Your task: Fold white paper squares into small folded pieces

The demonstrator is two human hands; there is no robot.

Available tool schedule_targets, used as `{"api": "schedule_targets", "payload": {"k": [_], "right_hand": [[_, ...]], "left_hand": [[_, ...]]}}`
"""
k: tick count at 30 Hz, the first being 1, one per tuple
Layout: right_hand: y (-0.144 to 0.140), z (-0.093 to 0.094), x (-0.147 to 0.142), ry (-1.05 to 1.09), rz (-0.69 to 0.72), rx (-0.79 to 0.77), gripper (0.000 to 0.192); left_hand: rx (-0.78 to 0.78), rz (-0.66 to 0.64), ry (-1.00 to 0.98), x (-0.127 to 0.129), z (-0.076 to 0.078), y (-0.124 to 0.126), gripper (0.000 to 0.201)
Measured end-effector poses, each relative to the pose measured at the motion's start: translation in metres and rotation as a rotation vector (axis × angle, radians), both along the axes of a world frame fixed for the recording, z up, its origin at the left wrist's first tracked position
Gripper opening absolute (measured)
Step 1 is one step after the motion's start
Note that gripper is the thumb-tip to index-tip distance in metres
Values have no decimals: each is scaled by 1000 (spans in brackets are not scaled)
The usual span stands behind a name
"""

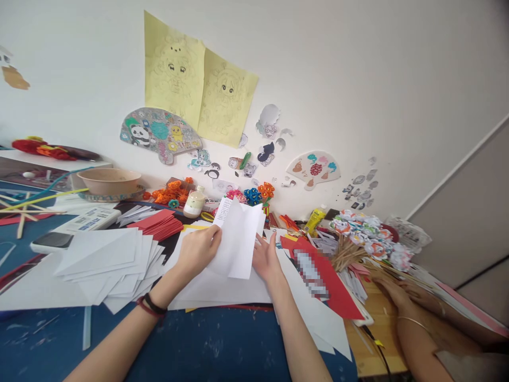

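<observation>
Sitting at a cluttered craft table [222,345] with a blue top, a person works a folded white sheet of paper [238,241] with both bare hands.

At far left lie wooden sticks [24,209] and a white device with a dark screen [53,241]. Next comes a fanned pile of white paper pieces [107,262], with a stack of red paper [159,223] and a shallow beige bowl [109,180] behind it.

The left hand [199,249], with dark and red bands on its wrist, is closed in a pinch on the sheet's left edge, thumb on top and fingers beneath. The sheet stands partly raised above larger white sheets lying flat on the table, near the table's middle. The right hand [267,260] is mostly open, fingers spread and flat, touching the sheet's lower right edge; whether it grips the edge cannot be told.

Judging from this, the fold will go best if the left hand keeps the edges matched while the right fingers press the crease flat from one end along.

Further right lie a red card [338,297], a yellow glue bottle [315,218] and a bundle of paper flowers on sticks [366,236]. At the far right, another person's hand [392,292] with a thin bangle rests on the table.

On the wall hang two yellow drawings [199,90] and two decorated paper fans, the left one [159,132] showing a panda.
</observation>
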State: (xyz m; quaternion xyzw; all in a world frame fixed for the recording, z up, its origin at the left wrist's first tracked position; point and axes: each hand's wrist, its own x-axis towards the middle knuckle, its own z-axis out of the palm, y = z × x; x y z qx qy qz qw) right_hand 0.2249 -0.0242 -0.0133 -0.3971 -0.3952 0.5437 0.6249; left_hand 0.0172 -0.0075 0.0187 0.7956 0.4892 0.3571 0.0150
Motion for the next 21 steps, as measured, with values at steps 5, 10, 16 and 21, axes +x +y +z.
{"api": "schedule_targets", "payload": {"k": [5, 10, 16, 21], "right_hand": [[-8, 3, 1, 159, 182, -13, 57], [-20, 6, -20, 64, 299, 61, 56], [-27, 11, -29, 0, 296, 4, 47], [-21, 5, -9, 102, 134, -81, 43]], "left_hand": [[19, -31, 62, -6, 3, 2, 33], [15, -136, 89, 3, 2, -8, 32], [-122, -389, -112, 18, 0, -24, 24], [-275, -432, -418, 6, 13, -17, 31]]}}
